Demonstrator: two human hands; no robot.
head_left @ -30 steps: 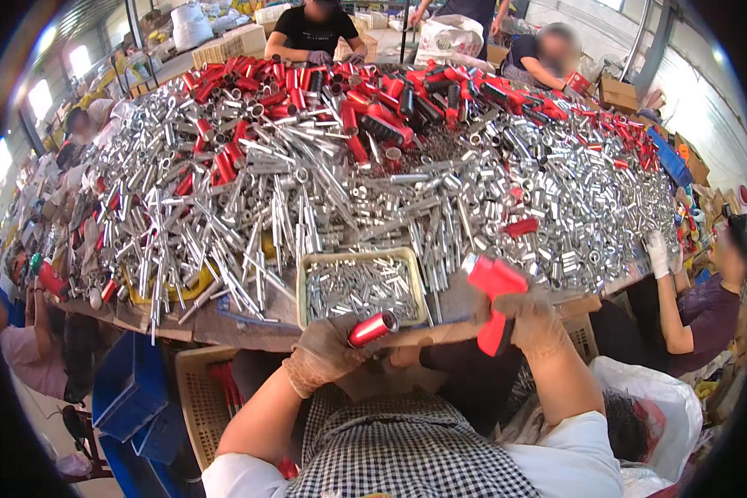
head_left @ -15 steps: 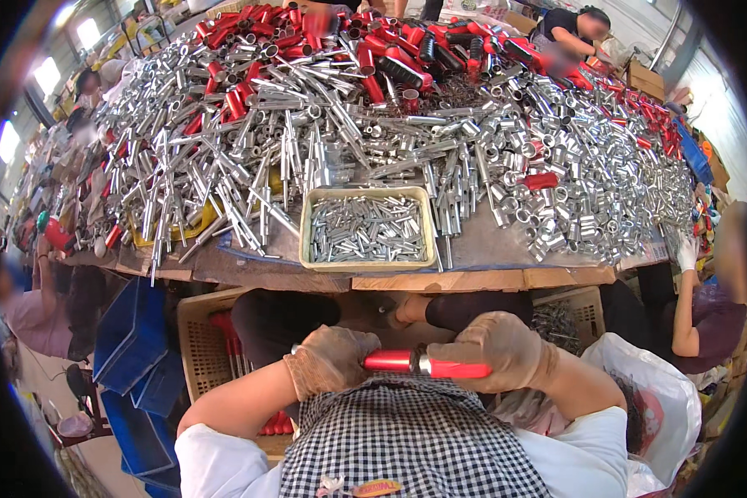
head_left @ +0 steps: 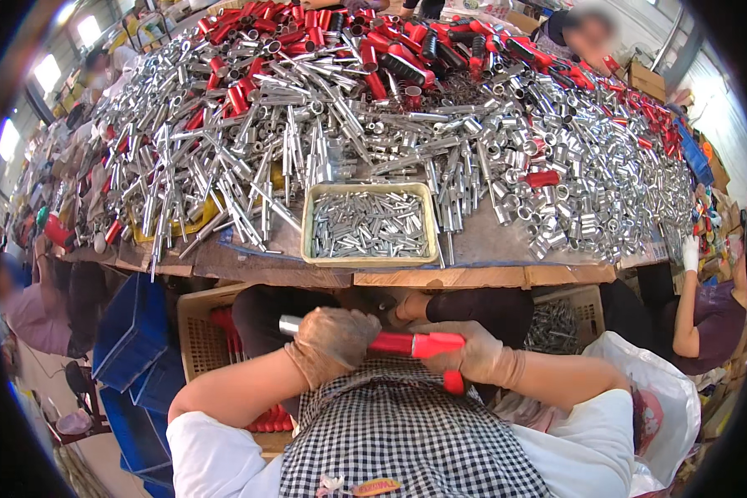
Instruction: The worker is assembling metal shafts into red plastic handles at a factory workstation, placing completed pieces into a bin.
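Both of my hands wear thin, stained gloves and hold one red tool (head_left: 393, 344) nearly level above my checked apron. My left hand (head_left: 330, 342) is wrapped round its tube-shaped body. A bare silver end (head_left: 289, 324) sticks out past that hand on the left. My right hand (head_left: 471, 355) closes on the thick red part at the other end, where a short red piece (head_left: 454, 383) points down below the fingers. Ahead, on the table edge, a cream tray (head_left: 369, 261) holds many small silver pins (head_left: 369, 224).
The table bears heaps of silver rods (head_left: 170, 183), silver rings and sleeves (head_left: 573, 220) and red handles (head_left: 373, 62). Beside my legs stand a beige basket (head_left: 197, 332) with red-handled pieces, a crate (head_left: 591, 309) of metal parts, blue bins (head_left: 133, 332) and a white sack (head_left: 672, 407). Co-workers sit around.
Where a gap showed between two red parts with silver between them, the parts now meet. The silver end has come out left of my left hand, and the right hand has shifted slightly left.
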